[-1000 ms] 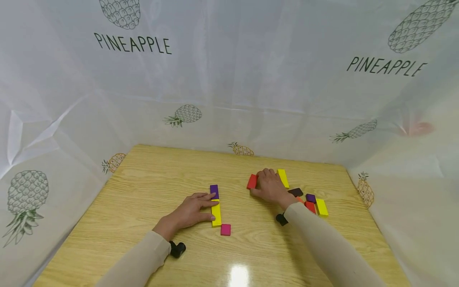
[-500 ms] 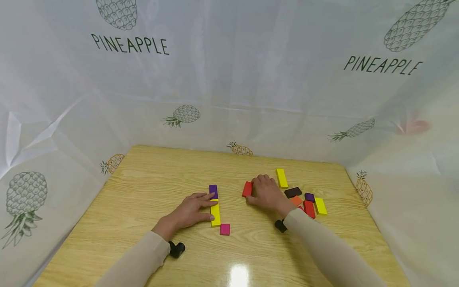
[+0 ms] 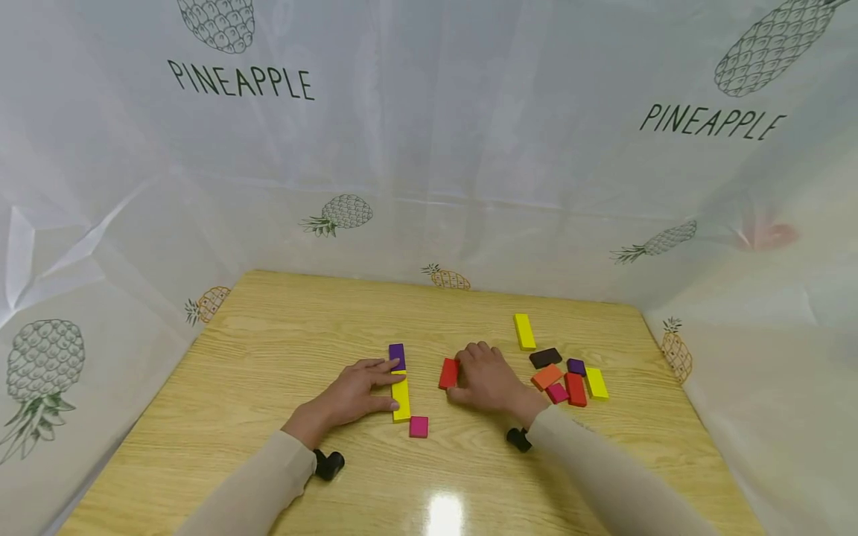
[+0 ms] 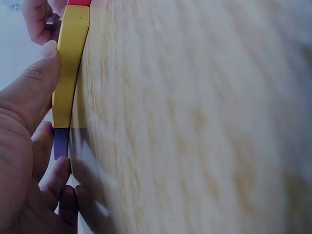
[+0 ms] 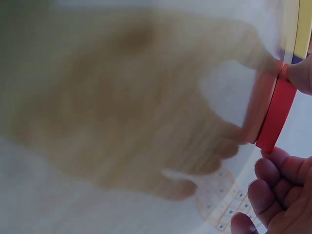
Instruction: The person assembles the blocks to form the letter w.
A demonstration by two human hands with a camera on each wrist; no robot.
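My left hand [image 3: 358, 393] rests with outstretched fingers on a yellow block [image 3: 401, 398] and the purple block [image 3: 397, 353] that continues it in a line. The left wrist view shows the thumb against the yellow block [image 4: 70, 68] and fingertips by the purple one [image 4: 61, 141]. Just off the yellow block's near end lies a pink square block [image 3: 418, 426]. To the right, my right hand [image 3: 488, 380] pinches a red block [image 3: 448, 374]. In the right wrist view, thumb and a fingertip hold opposite ends of this red block [image 5: 278, 114], low over the shiny tabletop.
At the right lie loose blocks: a far yellow one [image 3: 525, 332], a black one [image 3: 546, 358], an orange one [image 3: 547, 377], a pink one [image 3: 557, 393], a red one [image 3: 575, 389], a small purple one [image 3: 576, 366] and another yellow one [image 3: 596, 383]. A pineapple-print sheet [image 3: 429, 149] surrounds the wooden table [image 3: 322, 313].
My right hand has moved left and nearer with the red block, toward the yellow and purple line. Loose blocks behind its wrist have come into view. My left hand stays in place.
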